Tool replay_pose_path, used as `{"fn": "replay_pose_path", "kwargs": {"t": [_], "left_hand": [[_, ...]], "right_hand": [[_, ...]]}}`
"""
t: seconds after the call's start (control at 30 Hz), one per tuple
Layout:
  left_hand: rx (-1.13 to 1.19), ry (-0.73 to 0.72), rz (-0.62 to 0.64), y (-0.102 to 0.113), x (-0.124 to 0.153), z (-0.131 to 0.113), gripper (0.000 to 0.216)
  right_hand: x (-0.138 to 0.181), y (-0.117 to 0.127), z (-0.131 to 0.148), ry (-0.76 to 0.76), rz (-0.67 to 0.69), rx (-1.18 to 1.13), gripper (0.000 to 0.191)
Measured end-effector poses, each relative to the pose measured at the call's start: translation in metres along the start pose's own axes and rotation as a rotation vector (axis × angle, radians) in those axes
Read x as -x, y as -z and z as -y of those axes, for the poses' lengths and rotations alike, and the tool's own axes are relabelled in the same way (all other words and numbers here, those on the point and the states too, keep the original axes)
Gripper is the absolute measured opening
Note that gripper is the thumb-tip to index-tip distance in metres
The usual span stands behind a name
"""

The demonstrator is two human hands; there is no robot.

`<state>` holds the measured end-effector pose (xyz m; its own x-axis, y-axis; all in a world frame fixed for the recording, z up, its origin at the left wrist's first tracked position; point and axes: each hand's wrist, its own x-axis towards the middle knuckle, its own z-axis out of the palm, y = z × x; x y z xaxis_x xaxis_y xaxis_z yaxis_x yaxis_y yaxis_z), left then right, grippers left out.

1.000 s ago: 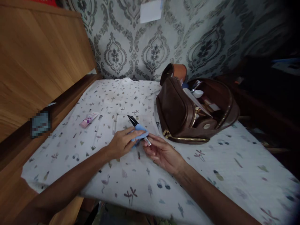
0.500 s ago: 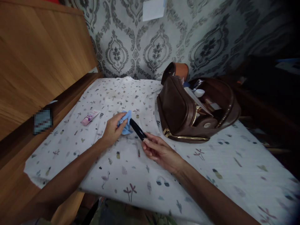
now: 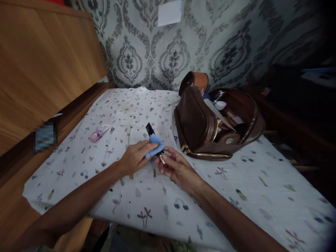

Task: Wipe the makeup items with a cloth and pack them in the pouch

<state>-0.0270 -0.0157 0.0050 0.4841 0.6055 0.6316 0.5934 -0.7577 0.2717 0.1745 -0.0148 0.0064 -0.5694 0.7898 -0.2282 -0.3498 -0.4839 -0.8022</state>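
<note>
My left hand (image 3: 136,156) is closed on a small blue cloth (image 3: 155,144), which is folded around the middle of a slim black cosmetic tube (image 3: 149,128). The tube's flat dark end sticks out beyond the cloth, pointing away from me. At the near end, my right hand (image 3: 178,168) pinches the tube between thumb and fingers, where a shiny part shows. Cloth and fingers hide much of the tube's length. To the left, a pink and white squeeze tube (image 3: 99,133) lies on the patterned sheet (image 3: 126,105).
An open brown leather bag (image 3: 195,122) stands right of my hands, with several small items inside. Behind it is an orange-brown case (image 3: 201,81). A wooden panel (image 3: 49,49) borders the left side, and a patterned wall (image 3: 149,45) rises at the back.
My left hand has moved right and nearer to me, and the blue cloth now wraps the black tube's middle instead of its far end. My right hand still grips the near end.
</note>
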Motion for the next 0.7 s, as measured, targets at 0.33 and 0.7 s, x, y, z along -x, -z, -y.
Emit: {"fn": "replay_pose_path", "kwargs": {"t": [0.33, 0.7], "left_hand": [[0.116, 0.226, -0.095, 0.005, -0.003, 0.008, 0.029], [0.872, 0.898, -0.444, 0.004, -0.013, 0.013, 0.034]], "right_hand": [[0.001, -0.002, 0.004, -0.058, 0.024, -0.030, 0.043], [0.000, 0.000, 0.001, -0.068, 0.089, -0.003, 0.045]]}}
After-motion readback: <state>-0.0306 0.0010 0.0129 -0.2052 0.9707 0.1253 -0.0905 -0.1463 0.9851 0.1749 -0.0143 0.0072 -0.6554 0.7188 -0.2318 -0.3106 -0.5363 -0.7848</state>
